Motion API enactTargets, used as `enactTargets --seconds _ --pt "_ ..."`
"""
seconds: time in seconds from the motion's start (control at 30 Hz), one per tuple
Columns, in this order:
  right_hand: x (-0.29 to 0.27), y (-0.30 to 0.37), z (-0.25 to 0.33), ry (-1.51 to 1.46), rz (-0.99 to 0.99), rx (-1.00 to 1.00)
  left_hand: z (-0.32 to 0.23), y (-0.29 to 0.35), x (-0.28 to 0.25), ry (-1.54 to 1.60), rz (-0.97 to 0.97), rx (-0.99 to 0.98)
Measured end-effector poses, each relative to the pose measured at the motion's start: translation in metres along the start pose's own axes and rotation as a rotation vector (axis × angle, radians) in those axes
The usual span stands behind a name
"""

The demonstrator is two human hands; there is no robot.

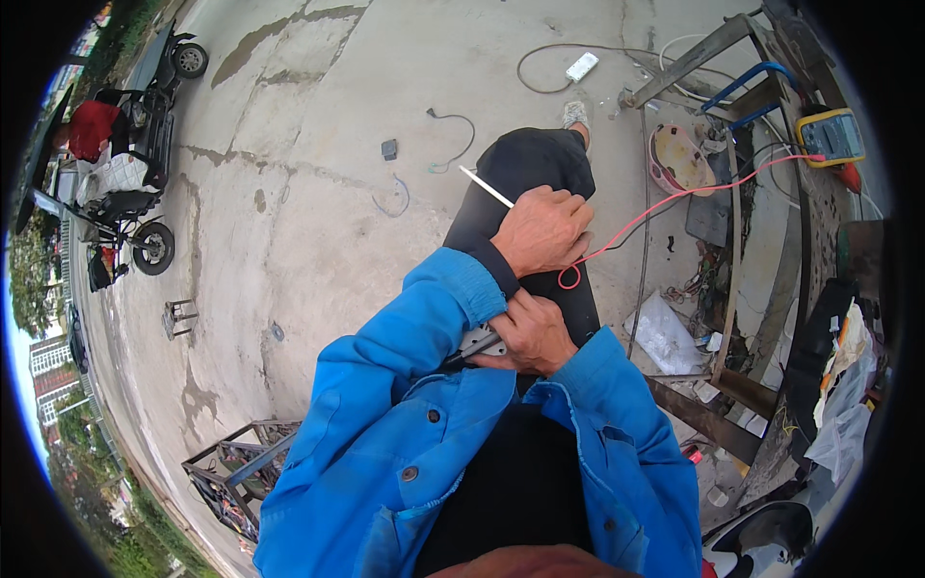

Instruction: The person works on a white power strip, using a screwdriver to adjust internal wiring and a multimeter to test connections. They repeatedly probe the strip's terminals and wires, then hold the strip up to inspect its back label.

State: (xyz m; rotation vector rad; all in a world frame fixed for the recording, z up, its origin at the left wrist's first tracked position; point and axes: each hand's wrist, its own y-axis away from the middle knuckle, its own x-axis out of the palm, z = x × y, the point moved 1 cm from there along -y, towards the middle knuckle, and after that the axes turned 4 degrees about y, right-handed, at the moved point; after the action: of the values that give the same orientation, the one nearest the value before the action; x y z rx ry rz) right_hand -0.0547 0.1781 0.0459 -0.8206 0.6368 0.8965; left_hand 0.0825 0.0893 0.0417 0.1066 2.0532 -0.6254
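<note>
My left hand point(544, 231) is closed in front of my knee, back of the hand up. A slim white stick point(488, 188) sticks out of it to the upper left; its exact kind is unclear. A thin red lead point(665, 202) runs from a yellow multimeter point(831, 138) on the right and loops beside this hand; whether the fingers hold its end is hidden. My right hand point(535, 332) sits just below, closer to my body, its fingers curled around a grey slotted part point(480, 341). Sleeve and fingers cover most of that part.
Right of my leg stand a metal frame point(694, 58), a pinkish basin point(677, 159) and a clear plastic bag point(665, 335). A small black block point(389, 149) and a short cable point(453, 135) lie on the concrete ahead. At left are a small stool point(179, 318) and a parked three-wheeler point(125, 183).
</note>
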Motion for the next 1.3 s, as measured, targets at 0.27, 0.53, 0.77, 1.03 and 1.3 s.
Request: enactTargets --seconds 0.27,0.53,0.77,1.03,1.3 --pt "0.008 -0.013 0.004 0.091 -0.052 -0.107 0.003 0.014 0.008 -0.206 -0.004 0.062" --pt "0.017 0.002 -0.006 0.15 -0.04 -0.09 0.01 0.014 0.035 -0.174 -0.066 0.059" --pt "0.009 -0.005 0.0 0.172 -0.073 -0.044 0.007 0.004 0.03 -0.138 -0.002 0.083" --pt "-0.015 0.005 0.003 0.293 -0.092 -0.049 0.005 0.001 0.029 -0.072 -0.019 0.099" --pt "-0.056 0.063 -0.014 0.232 -0.081 0.282 0.007 0.001 0.026 -0.042 -0.004 0.073"
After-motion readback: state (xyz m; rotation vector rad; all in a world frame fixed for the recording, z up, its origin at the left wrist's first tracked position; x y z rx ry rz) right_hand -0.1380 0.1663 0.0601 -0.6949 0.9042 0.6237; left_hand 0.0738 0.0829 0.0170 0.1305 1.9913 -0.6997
